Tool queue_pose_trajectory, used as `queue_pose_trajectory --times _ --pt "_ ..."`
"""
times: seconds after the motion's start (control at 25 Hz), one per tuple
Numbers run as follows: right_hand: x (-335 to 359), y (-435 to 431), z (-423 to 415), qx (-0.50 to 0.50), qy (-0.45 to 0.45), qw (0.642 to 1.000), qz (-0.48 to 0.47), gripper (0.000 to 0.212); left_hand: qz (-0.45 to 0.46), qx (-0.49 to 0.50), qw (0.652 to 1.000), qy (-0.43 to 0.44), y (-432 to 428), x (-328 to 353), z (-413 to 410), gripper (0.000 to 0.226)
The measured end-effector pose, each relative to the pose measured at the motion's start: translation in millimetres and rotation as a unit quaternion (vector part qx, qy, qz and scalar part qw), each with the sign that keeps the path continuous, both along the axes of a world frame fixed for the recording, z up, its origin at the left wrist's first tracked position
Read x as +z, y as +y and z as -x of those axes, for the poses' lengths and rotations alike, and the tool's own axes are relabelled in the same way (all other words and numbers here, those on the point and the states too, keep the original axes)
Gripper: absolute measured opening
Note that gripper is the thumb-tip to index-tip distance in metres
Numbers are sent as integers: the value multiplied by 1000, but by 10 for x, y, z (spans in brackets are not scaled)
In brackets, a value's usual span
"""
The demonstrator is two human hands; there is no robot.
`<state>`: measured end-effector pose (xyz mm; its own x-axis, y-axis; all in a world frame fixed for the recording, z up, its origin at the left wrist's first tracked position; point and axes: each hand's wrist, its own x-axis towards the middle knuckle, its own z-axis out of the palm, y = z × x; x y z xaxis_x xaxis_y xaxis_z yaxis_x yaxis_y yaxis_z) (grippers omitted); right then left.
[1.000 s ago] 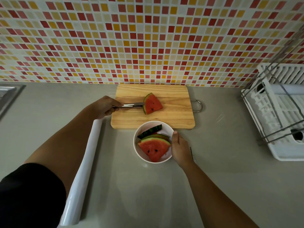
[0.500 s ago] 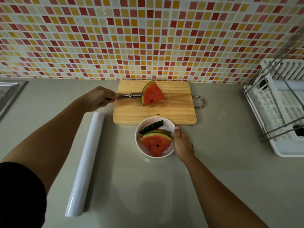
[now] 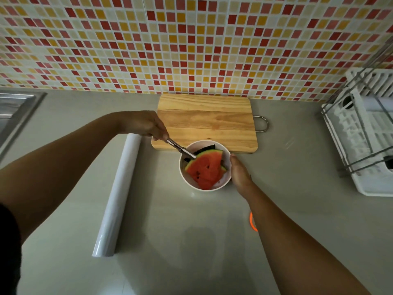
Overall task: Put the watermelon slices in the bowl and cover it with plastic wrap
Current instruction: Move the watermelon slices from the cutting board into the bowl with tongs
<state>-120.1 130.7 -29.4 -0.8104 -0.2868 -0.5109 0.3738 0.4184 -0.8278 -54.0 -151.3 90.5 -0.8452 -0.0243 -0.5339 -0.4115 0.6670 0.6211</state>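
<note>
Landmark: white bowl [image 3: 225, 182], standing on the grey worktop [image 3: 191, 241], just in front of the near edge of the wooden cutting board [image 3: 207, 122].

Left hand [image 3: 146, 124]: grip closed around the handle end of metal tongs [image 3: 179, 148]. Tongs run down and to the right from the hand, across the bowl's left rim. Tong tips meet the rind end of the top watermelon slice [image 3: 205, 168]; whether they are still pinching it cannot be told.

Right hand [image 3: 239, 171]: pressed flat against the right outer wall of the bowl, thumb at the rim, fingers loosely curled along the side. Not wrapped around anything.

Watermelon: top slice lies inside the bowl, red face up, green rind toward the far-left side, point toward the near rim. More slices under it; dark rind edges show at the far side of the bowl and a green edge at the right. Cutting board surface bare of fruit.

Plastic wrap roll [image 3: 118, 198]: lying on the worktop well left of the bowl, long axis running from near the board's left corner toward the near-left. Left forearm passes above its far end.

White dish rack [image 3: 365, 145]: far right of the bowl, on the worktop. Orange curved object [image 3: 252, 224] partly hidden by the right forearm, near side of the bowl; identity unclear.
</note>
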Motion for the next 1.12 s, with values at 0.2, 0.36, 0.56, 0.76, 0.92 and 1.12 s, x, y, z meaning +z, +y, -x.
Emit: queue_pose_trajectory --times 0.2,0.36,0.56,0.76,0.92,1.12 --pt "-5 -25 8 -2 16 1000 -16 29 104 -99 989 -37 231 196 340 19" --pt "-20 -13 1 11 14 1000 -9 33 217 -91 972 20 215 398 291 23" --pt "-34 -10 -10 16 21 1000 -5 48 181 -114 958 192 489 220 -306 21" --pt "-21 -11 -31 8 44 997 -60 54 180 152 942 239 274 -87 -286 26" --pt "-41 -29 -41 -10 36 997 -62 54 235 324 904 150 408 -605 131 32" --pt "-101 -23 -27 -18 47 997 -53 49 253 351 889 151 542 -1034 369 37"
